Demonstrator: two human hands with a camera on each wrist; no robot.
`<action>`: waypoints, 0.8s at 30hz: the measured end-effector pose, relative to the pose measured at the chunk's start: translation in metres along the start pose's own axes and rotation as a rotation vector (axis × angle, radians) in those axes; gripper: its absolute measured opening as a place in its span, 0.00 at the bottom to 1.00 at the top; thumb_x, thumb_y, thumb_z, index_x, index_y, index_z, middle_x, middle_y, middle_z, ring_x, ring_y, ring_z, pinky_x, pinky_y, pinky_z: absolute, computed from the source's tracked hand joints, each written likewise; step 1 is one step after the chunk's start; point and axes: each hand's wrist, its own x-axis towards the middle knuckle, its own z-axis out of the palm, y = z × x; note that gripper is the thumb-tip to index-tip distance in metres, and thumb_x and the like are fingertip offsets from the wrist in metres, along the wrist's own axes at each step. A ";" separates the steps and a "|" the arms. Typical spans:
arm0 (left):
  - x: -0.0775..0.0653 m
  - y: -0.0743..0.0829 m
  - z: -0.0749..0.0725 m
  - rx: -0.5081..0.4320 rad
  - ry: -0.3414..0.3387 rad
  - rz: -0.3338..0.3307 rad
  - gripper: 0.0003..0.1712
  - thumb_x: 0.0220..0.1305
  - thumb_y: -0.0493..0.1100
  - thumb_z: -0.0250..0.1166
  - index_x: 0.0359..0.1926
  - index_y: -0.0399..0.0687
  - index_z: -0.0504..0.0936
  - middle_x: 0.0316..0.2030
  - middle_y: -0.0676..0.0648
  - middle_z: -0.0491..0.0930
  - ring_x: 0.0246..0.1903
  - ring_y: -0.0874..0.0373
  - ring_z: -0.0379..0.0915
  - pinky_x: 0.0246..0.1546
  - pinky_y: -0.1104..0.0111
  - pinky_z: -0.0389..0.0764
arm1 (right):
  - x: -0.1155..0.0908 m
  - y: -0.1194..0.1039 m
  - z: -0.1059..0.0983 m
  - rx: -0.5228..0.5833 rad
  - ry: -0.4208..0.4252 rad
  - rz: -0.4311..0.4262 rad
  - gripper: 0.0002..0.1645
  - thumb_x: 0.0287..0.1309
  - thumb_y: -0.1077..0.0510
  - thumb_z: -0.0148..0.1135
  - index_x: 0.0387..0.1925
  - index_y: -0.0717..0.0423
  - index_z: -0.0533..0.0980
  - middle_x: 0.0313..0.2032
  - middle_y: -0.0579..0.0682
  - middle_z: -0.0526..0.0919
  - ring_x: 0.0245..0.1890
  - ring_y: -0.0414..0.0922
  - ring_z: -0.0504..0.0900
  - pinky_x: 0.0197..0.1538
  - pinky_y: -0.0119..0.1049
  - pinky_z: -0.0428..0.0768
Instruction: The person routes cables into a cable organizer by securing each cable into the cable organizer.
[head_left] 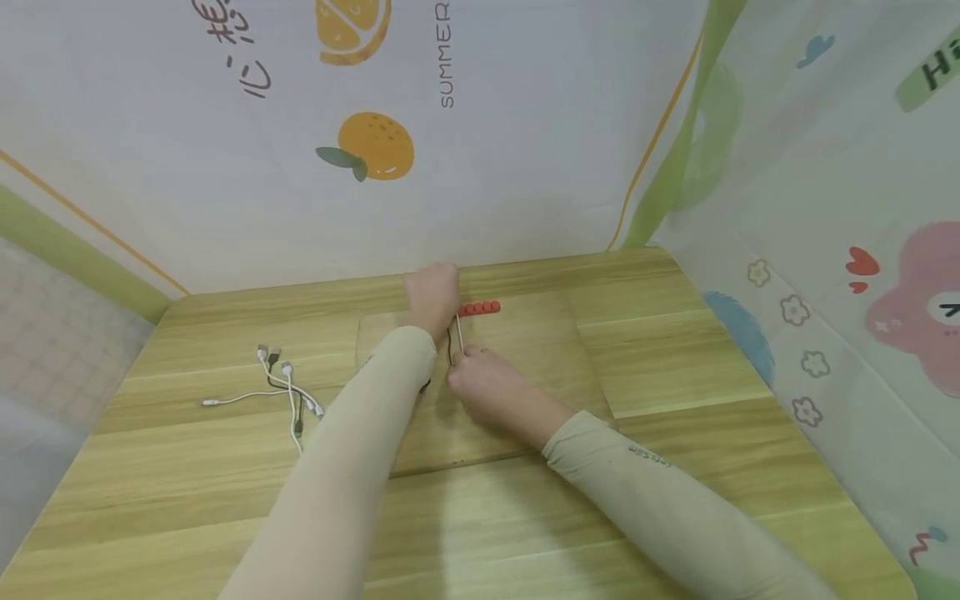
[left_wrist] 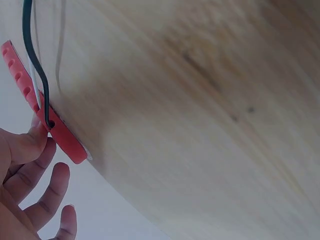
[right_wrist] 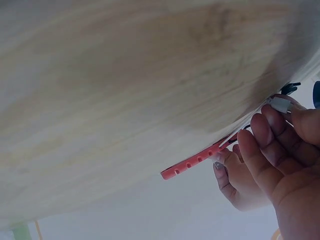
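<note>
A red cable holder (head_left: 482, 308) with a row of slots is fixed near the far edge of a thin wooden board (head_left: 536, 350). At its left end, my left hand (head_left: 435, 293) pinches the white cable (head_left: 461, 335) close against the holder, thumb and forefinger meeting there while the other fingers hang loose. My right hand (head_left: 487, 383), nearer me, grips the same cable by its white plug (right_wrist: 281, 104). Between the two hands the white cable runs straight. Beside it a black cable (left_wrist: 40, 70) sits in the holder's neighbouring slot, with a black connector (right_wrist: 289, 89) by the right fingertips.
Several white and black cables (head_left: 288, 387) lie loosely piled on the wooden table (head_left: 180, 467), left of the board. A printed white curtain (head_left: 510, 183) hangs along the table's back edge, and another printed sheet (head_left: 795, 250) along the right side.
</note>
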 end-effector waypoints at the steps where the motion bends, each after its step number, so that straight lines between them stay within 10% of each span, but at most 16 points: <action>1: 0.000 0.000 0.000 0.004 -0.004 -0.002 0.08 0.75 0.38 0.60 0.37 0.48 0.84 0.39 0.46 0.88 0.39 0.50 0.84 0.54 0.48 0.84 | 0.000 0.000 0.000 0.000 0.000 -0.002 0.09 0.66 0.61 0.64 0.43 0.54 0.88 0.44 0.53 0.88 0.44 0.48 0.84 0.47 0.40 0.86; 13: -0.001 -0.004 -0.001 -0.021 -0.006 0.075 0.11 0.74 0.35 0.59 0.32 0.48 0.82 0.34 0.46 0.86 0.34 0.53 0.77 0.43 0.51 0.85 | -0.005 -0.004 -0.006 -0.015 0.017 -0.007 0.10 0.70 0.62 0.62 0.42 0.52 0.89 0.44 0.53 0.89 0.43 0.48 0.84 0.45 0.40 0.87; 24: -0.009 -0.015 -0.003 -0.230 -0.178 0.106 0.20 0.78 0.38 0.58 0.65 0.50 0.84 0.67 0.45 0.83 0.70 0.43 0.76 0.71 0.47 0.77 | -0.007 -0.009 -0.009 -0.002 -0.028 0.035 0.11 0.72 0.62 0.61 0.44 0.50 0.88 0.46 0.52 0.87 0.45 0.49 0.85 0.45 0.42 0.87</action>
